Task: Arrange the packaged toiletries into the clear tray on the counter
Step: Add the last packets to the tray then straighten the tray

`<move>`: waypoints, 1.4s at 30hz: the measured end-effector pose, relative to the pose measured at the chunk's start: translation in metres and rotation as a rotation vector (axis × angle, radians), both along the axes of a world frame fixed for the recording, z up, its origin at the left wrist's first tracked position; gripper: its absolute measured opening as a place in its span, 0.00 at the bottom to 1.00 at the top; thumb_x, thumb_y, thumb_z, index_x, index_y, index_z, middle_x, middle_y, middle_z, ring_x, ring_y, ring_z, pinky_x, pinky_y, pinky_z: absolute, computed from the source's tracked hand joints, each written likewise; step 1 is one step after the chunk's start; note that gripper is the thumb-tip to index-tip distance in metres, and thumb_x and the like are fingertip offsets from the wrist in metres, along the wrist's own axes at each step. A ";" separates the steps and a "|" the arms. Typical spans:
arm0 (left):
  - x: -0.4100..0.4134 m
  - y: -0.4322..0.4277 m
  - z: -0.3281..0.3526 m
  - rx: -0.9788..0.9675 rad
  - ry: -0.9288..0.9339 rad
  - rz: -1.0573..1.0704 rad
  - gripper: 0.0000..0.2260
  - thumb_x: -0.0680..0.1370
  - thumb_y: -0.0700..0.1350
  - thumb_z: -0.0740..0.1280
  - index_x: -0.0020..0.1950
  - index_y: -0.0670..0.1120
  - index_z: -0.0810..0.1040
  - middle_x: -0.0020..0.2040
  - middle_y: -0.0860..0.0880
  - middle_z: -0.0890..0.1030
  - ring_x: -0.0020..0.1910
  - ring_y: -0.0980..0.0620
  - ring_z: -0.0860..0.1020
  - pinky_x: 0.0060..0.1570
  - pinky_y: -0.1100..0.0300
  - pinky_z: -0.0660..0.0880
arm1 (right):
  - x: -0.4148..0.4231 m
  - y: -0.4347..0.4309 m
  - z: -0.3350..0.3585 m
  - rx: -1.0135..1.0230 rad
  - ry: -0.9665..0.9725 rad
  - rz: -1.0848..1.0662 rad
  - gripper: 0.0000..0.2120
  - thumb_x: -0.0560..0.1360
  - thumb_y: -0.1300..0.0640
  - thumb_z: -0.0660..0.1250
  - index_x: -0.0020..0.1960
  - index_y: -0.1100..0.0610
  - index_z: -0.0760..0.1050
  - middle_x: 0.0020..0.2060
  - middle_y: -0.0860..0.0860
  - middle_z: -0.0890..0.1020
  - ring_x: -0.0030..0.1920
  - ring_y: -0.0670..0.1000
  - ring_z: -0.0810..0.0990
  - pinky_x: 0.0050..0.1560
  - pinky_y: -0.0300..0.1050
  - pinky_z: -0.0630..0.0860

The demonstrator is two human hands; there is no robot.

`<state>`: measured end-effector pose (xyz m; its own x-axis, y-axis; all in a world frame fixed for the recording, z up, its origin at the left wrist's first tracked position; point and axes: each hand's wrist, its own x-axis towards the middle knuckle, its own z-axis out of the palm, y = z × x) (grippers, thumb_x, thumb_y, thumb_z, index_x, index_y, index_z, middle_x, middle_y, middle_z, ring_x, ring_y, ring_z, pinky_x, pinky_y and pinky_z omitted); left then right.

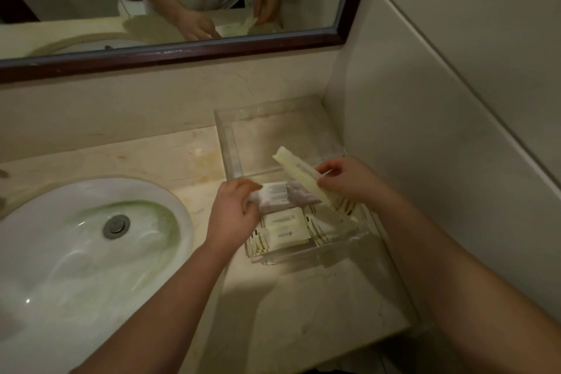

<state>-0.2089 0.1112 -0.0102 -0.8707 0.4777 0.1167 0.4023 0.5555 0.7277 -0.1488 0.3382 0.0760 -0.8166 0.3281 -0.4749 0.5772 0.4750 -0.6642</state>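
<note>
Cream packet (306, 177) in right hand (349, 179) slants far-left over clear tray (226, 136)

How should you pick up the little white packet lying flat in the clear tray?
Pinch the white packet by its two long edges, coming straight down from above. It lies flat on other packets, and the clear tray walls block the sides. The left hand and right hand already hold other packets.

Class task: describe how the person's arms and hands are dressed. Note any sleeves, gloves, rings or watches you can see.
Both forearms are bare right up to the picture's lower edge, with no sleeves in view. The left hand and right hand wear no gloves, and no ring, watch or bracelet shows.
</note>
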 end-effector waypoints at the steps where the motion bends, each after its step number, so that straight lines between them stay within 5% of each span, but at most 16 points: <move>1: -0.001 0.001 0.004 0.073 -0.076 0.063 0.14 0.74 0.42 0.64 0.58 0.48 0.80 0.54 0.50 0.80 0.53 0.52 0.76 0.55 0.57 0.72 | -0.005 -0.001 0.001 0.019 -0.001 0.049 0.09 0.74 0.57 0.68 0.52 0.47 0.80 0.45 0.47 0.84 0.42 0.49 0.83 0.35 0.44 0.79; 6: -0.014 0.008 0.030 0.375 -0.396 0.153 0.15 0.74 0.51 0.70 0.60 0.54 0.76 0.47 0.53 0.78 0.42 0.49 0.82 0.44 0.56 0.78 | -0.019 -0.009 -0.002 0.121 0.136 0.187 0.06 0.75 0.55 0.70 0.51 0.50 0.82 0.44 0.45 0.84 0.46 0.44 0.81 0.50 0.43 0.78; 10: -0.023 0.011 0.031 0.238 -0.394 0.139 0.04 0.74 0.41 0.71 0.48 0.47 0.83 0.36 0.51 0.80 0.32 0.53 0.80 0.40 0.54 0.79 | -0.021 -0.011 -0.017 0.116 0.106 0.250 0.03 0.74 0.53 0.70 0.47 0.45 0.80 0.39 0.41 0.81 0.42 0.42 0.80 0.46 0.41 0.75; 13: -0.024 0.011 0.021 0.103 -0.418 0.159 0.03 0.73 0.42 0.71 0.40 0.48 0.83 0.33 0.51 0.81 0.34 0.51 0.79 0.42 0.54 0.78 | -0.022 -0.011 -0.026 0.188 0.035 0.300 0.06 0.75 0.53 0.69 0.51 0.48 0.82 0.41 0.42 0.82 0.43 0.42 0.79 0.46 0.42 0.76; 17: -0.016 0.019 0.012 -0.073 -0.322 0.226 0.03 0.72 0.45 0.71 0.38 0.50 0.81 0.36 0.52 0.82 0.38 0.51 0.80 0.40 0.57 0.76 | -0.024 -0.010 -0.039 0.248 -0.009 0.308 0.07 0.75 0.54 0.68 0.51 0.49 0.82 0.46 0.45 0.83 0.47 0.46 0.80 0.51 0.45 0.78; 25: -0.003 0.025 -0.001 -0.283 -0.153 0.336 0.03 0.69 0.47 0.65 0.35 0.52 0.77 0.33 0.52 0.80 0.36 0.50 0.78 0.32 0.54 0.77 | -0.013 -0.017 -0.067 0.386 0.140 0.187 0.03 0.73 0.51 0.70 0.45 0.49 0.80 0.41 0.44 0.81 0.42 0.45 0.79 0.44 0.43 0.76; 29: 0.003 0.023 -0.002 -0.284 -0.070 0.343 0.07 0.71 0.48 0.70 0.47 0.48 0.78 0.45 0.49 0.77 0.45 0.49 0.76 0.40 0.52 0.76 | -0.005 -0.014 -0.071 0.444 0.242 0.141 0.06 0.73 0.49 0.68 0.48 0.49 0.80 0.45 0.46 0.79 0.49 0.49 0.75 0.51 0.47 0.74; 34: 0.014 0.016 0.000 -0.153 -0.167 0.462 0.16 0.76 0.49 0.66 0.61 0.44 0.73 0.57 0.43 0.75 0.51 0.45 0.76 0.44 0.55 0.72 | 0.037 0.003 -0.060 0.422 0.359 -0.300 0.12 0.75 0.57 0.66 0.58 0.55 0.78 0.54 0.53 0.80 0.56 0.54 0.77 0.58 0.50 0.74; 37: 0.024 0.007 -0.003 -0.066 -0.367 0.517 0.21 0.77 0.51 0.64 0.65 0.40 0.71 0.61 0.40 0.76 0.53 0.42 0.78 0.50 0.54 0.74 | 0.068 -0.001 -0.067 0.388 0.252 -0.382 0.19 0.76 0.59 0.65 0.66 0.61 0.73 0.62 0.59 0.76 0.61 0.60 0.75 0.62 0.51 0.71; 42: 0.055 -0.002 0.000 0.009 -0.644 0.445 0.20 0.78 0.53 0.64 0.64 0.41 0.74 0.56 0.42 0.81 0.55 0.42 0.79 0.55 0.51 0.75 | 0.092 -0.012 -0.087 0.239 0.011 -0.431 0.24 0.79 0.49 0.60 0.70 0.62 0.68 0.64 0.61 0.75 0.62 0.62 0.75 0.59 0.51 0.72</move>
